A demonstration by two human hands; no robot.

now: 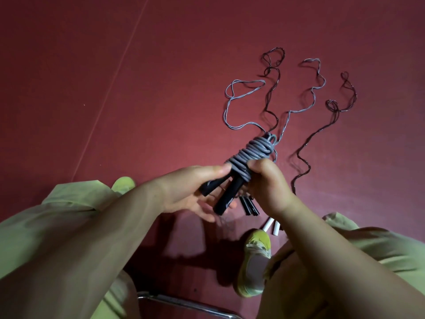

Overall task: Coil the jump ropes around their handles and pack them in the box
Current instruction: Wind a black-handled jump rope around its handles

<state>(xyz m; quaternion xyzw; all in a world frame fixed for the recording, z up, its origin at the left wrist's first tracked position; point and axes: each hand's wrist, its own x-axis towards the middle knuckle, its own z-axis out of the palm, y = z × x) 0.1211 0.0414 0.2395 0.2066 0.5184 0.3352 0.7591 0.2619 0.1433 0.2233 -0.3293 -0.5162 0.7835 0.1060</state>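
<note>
Left hand (184,192) cradling black handles (226,199) with loosely curled fingers, right hand (266,183) clamped round grey coil (250,153) just above, keeping wraps tight; uncoiled ropes (308,95) beyond.

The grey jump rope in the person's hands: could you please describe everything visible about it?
The grey jump rope is a matte cord wound in tight turns around the upper part of its two black handles, which point down towards the camera. It is held above the red floor. The left hand grips the handles; the right hand pinches the coil's lower turns.
</note>
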